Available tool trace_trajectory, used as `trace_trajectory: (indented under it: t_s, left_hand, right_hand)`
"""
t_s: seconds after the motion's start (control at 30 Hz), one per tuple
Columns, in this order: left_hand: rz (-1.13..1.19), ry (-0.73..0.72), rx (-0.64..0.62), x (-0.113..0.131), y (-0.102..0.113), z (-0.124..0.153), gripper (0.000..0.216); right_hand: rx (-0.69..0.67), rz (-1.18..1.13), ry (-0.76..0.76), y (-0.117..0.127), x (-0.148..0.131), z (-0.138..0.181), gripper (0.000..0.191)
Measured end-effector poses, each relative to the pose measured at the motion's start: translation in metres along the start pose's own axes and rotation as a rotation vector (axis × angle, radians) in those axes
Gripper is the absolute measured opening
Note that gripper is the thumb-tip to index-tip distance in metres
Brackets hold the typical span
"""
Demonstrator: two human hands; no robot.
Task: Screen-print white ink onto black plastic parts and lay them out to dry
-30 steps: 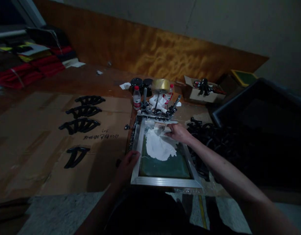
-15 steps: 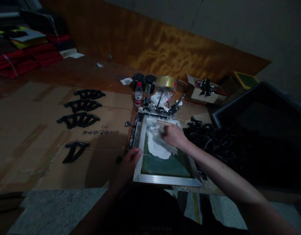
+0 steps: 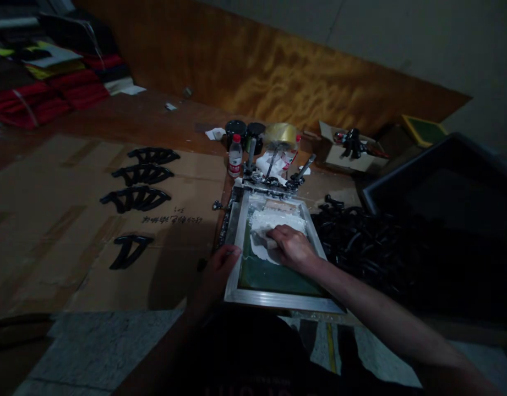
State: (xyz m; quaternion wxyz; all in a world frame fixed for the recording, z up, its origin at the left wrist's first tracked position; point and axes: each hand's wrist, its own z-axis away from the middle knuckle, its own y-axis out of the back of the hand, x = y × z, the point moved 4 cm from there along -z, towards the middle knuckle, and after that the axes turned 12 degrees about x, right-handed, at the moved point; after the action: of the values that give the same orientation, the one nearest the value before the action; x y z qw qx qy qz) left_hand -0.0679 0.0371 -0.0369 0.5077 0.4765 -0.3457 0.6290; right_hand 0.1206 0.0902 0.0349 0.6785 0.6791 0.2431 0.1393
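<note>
A screen-printing frame [image 3: 273, 298] with metal edges and green mesh lies in front of me, white ink [image 3: 262, 252] spread over its upper half. My left hand [image 3: 222, 267] grips the left edge of the frame, thumb on top. My right hand [image 3: 293, 248] is closed around a pale squeegee [image 3: 272, 241], pressed to the mesh in the ink; the fingers hide much of it. At the far end, the frame sits in a dark hinge clamp [image 3: 270, 186] smeared with white.
Black curved plastic pieces [image 3: 140, 198] lie in a column on cardboard [image 3: 71, 220] at left. A heap of similar pieces [image 3: 360, 236] is at right, beside a black bin [image 3: 435, 181]. Behind the clamp stand a red-capped bottle [image 3: 235, 157], dark jars [image 3: 255, 137] and tape [image 3: 280, 133].
My right hand has moved toward me down the mesh with the squeegee, and white ink now covers more of the mesh's upper part. My left hand stays on the frame's edge.
</note>
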Motion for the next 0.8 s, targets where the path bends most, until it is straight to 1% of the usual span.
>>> trace_trajectory:
  t_s: [0.1,0.2,0.27,0.3,0.37,0.47,0.57,0.6,0.63,0.7,0.77,0.8]
  left_hand:
    - [-0.016,0.001,0.016,-0.001,0.001,0.001,0.037]
    - [-0.026,0.009,0.023,-0.001,0.001,0.001,0.039]
    - [-0.039,0.011,0.036,0.003,0.002,0.001,0.039]
    - [-0.047,-0.011,0.044,0.008,0.003,0.002,0.038]
    - [-0.050,-0.083,0.056,0.025,0.004,0.002,0.036]
    - [-0.040,-0.218,0.055,0.066,0.002,0.002,0.035]
    - [-0.032,-0.416,0.069,0.110,-0.002,-0.003,0.035]
    - [-0.023,-0.463,0.071,0.121,-0.003,-0.006,0.036]
    - [-0.015,-0.481,0.068,0.127,-0.003,-0.009,0.038]
    - [-0.020,-0.449,0.055,0.125,0.000,-0.013,0.040]
    - [-0.074,-0.366,0.041,0.105,0.006,-0.013,0.039]
    - [-0.113,-0.312,0.028,0.089,0.010,-0.012,0.037]
  right_hand:
    - [-0.004,-0.060,0.068,0.007,-0.001,0.016,0.036]
    - [-0.009,-0.188,0.122,0.021,0.002,0.020,0.030]
    - [0.019,-0.310,0.091,0.033,0.011,0.013,0.020]
    - [0.058,-0.357,0.049,0.041,0.018,0.008,0.014]
    - [0.167,-0.397,-0.048,0.056,0.038,-0.005,0.011]
    - [0.311,-0.429,-0.142,0.077,0.072,-0.025,0.022]
    - [0.392,-0.544,-0.205,0.094,0.107,-0.038,0.031]
    - [0.414,-0.578,-0.219,0.099,0.116,-0.041,0.032]
    - [0.436,-0.600,-0.229,0.102,0.123,-0.042,0.033]
    - [0.475,-0.607,-0.238,0.100,0.130,-0.039,0.032]
    - [0.466,-0.561,-0.234,0.087,0.127,-0.033,0.031]
    - [0.428,-0.525,-0.226,0.074,0.122,-0.029,0.029]
